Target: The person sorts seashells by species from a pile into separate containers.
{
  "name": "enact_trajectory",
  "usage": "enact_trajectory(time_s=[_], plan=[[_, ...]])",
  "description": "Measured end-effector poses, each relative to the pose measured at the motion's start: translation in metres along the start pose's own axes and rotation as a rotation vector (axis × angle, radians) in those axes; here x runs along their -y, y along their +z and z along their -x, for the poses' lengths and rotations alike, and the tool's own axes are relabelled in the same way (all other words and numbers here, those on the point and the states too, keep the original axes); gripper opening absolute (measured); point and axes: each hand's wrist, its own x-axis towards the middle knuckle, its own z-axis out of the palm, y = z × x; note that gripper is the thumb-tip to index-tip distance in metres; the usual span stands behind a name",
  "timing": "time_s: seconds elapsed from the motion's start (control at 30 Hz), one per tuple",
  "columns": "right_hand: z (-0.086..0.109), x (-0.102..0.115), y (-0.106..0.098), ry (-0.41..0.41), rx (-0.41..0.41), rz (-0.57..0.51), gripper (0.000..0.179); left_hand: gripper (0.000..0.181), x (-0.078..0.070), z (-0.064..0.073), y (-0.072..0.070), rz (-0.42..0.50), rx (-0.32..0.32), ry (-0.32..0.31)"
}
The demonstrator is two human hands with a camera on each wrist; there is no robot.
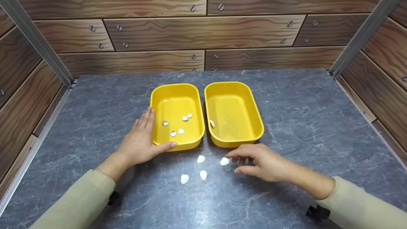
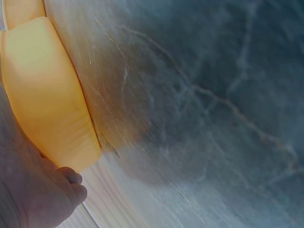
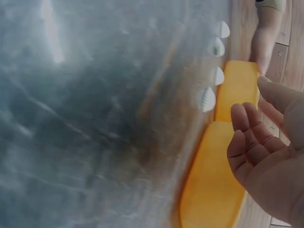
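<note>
My left hand (image 1: 140, 143) rests along the left side of a yellow plastic bin (image 1: 178, 147), fingers extended at its rim and thumb lying across the near corner. Several small shells, some white and some with dark marks, lie inside that bin. Just right of a white seashell (image 1: 224, 161) on the tabletop is my right hand (image 1: 260, 162), its fingers loosely bent and the index fingertip close by the shell. The right wrist view shows nothing between the fingers of this hand. Other white seashells lie nearby: one (image 1: 201, 159) near the bins, another (image 1: 203, 175) and a third (image 1: 184, 178) closer to me.
A second yellow bin (image 1: 235, 143) stands right beside the first, with one white shell (image 1: 212, 124) against its left wall. Both stand on a dark grey marbled tabletop (image 1: 302, 127). Wood-patterned panels (image 1: 203, 33) enclose the back and sides, with metal posts at the corners.
</note>
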Motion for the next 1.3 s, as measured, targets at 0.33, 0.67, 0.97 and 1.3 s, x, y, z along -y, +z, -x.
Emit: enact_trajectory(time_s=[0.33, 0.67, 0.97, 1.3], plan=[[0.002, -0.012, 0.016, 0.083, 0.068, 0.030, 0.048, 0.131, 0.000, 0.000, 0.000, 0.000, 0.006, -0.008], [0.001, -0.017, 0.023, 0.109, 0.091, 0.087, 0.059, 0.130, 0.001, -0.001, 0.000, 0.007, 0.007, -0.014], [0.000, -0.019, 0.026, 0.136, 0.102, 0.105, 0.058, 0.131, 0.001, 0.000, 0.000, 0.008, 0.005, -0.007], [0.001, -0.022, 0.028, 0.115, 0.068, 0.066, 0.048, 0.131, 0.001, 0.000, 0.000, 0.001, -0.001, 0.000]])
